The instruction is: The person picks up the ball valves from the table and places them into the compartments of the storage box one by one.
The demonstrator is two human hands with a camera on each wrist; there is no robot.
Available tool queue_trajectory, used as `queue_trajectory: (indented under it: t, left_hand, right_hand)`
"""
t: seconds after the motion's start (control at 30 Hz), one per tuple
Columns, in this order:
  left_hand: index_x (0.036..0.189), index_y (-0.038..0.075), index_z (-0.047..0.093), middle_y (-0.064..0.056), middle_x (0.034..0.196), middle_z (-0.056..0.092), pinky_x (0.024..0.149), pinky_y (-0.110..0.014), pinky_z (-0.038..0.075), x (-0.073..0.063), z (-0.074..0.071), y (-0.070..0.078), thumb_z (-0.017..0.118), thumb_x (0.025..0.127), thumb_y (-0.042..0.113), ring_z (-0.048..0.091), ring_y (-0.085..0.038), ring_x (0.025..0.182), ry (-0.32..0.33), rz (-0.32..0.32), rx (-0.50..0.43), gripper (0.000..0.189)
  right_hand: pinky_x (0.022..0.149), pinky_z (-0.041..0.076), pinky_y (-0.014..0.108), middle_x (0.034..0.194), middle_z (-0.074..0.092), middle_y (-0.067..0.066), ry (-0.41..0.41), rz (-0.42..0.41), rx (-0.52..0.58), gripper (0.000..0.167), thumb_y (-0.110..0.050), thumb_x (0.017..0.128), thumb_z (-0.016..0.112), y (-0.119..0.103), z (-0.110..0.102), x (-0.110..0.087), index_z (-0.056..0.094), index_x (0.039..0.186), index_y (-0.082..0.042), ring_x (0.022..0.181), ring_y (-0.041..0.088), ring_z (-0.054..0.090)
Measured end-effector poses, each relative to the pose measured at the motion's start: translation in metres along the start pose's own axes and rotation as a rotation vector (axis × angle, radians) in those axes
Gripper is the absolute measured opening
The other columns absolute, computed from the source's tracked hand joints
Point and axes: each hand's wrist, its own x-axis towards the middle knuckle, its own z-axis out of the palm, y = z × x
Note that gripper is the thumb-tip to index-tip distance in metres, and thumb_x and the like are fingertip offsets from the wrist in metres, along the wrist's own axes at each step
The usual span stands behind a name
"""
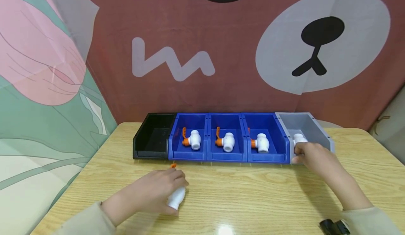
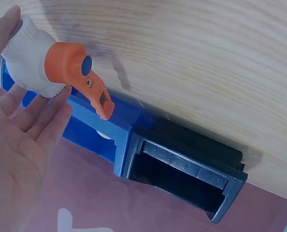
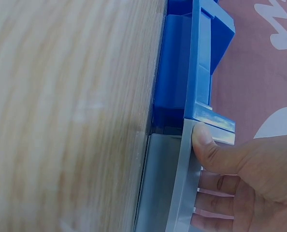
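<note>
A white ball valve (image 1: pixel 177 197) with an orange handle is held in my left hand (image 1: pixel 158 189), above the table in front of the bins. The left wrist view shows its orange lever (image 2: pixel 96 94) pointing away from the palm. My right hand (image 1: pixel 319 159) reaches over the front of the grey bin (image 1: pixel 324 136), where another white valve (image 1: pixel 299 137) is partly hidden by the fingers. In the right wrist view the thumb (image 3: pixel 205 137) lies at the grey front rim while the other fingers extend behind it; whether they grip the valve is hidden.
Three blue bins (image 1: pixel 193 156) stand in a row, each with a white valve (image 1: pixel 228 142) with orange parts. A black bin (image 1: pixel 152 154) stands at the row's left end. Behind the wooden table (image 1: pixel 240 196) hangs a printed cloth (image 1: pixel 234 87). A small black object (image 1: pixel 333 227) is near the right sleeve.
</note>
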Motion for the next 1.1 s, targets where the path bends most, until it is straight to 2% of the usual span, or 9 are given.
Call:
queue_trajectory:
  t: [0.37, 0.67, 0.83, 1.1]
  left_hand:
    - [0.120, 0.013, 0.065, -0.001, 0.116, 0.061, 0.089, -0.036, 0.054, -0.009, -0.006, -0.004, 0.083, 0.073, 0.054, 0.059, -0.017, 0.104, 0.010, -0.020, 0.042, 0.065]
    - [0.121, 0.009, 0.064, -0.005, 0.118, 0.061, 0.092, -0.038, 0.054, -0.008, -0.011, -0.010, 0.084, 0.074, 0.049, 0.058, -0.022, 0.108, 0.018, -0.030, 0.065, 0.065]
    - [0.121, 0.006, 0.064, -0.008, 0.119, 0.061, 0.094, -0.042, 0.053, -0.007, -0.014, -0.014, 0.086, 0.074, 0.046, 0.058, -0.026, 0.110, 0.046, -0.040, 0.089, 0.066]
    - [0.119, 0.005, 0.064, -0.008, 0.116, 0.062, 0.086, -0.041, 0.056, -0.009, -0.015, -0.025, 0.088, 0.070, 0.041, 0.060, -0.026, 0.105, 0.130, -0.050, 0.123, 0.065]
  right_hand:
    - [0.055, 0.046, 0.041, 0.079, 0.062, 0.004, 0.006, 0.000, 0.006, 0.020, -0.020, 0.082, 0.079, 0.000, -0.001, 0.000, 0.064, 0.088, -0.008, 0.068, 0.022, 0.052]
    - [0.055, 0.047, 0.041, 0.079, 0.063, 0.004, 0.012, -0.005, 0.003, 0.020, -0.020, 0.082, 0.079, 0.002, 0.000, 0.000, 0.064, 0.087, -0.009, 0.068, 0.022, 0.053]
    - [0.056, 0.047, 0.042, 0.080, 0.063, 0.004, 0.006, 0.001, 0.006, 0.020, -0.020, 0.082, 0.079, 0.001, 0.000, 0.000, 0.064, 0.088, -0.008, 0.068, 0.022, 0.053]
    - [0.056, 0.048, 0.043, 0.081, 0.064, 0.006, 0.007, 0.004, 0.007, 0.022, -0.021, 0.081, 0.080, 0.001, -0.001, 0.000, 0.065, 0.089, -0.007, 0.069, 0.023, 0.055]
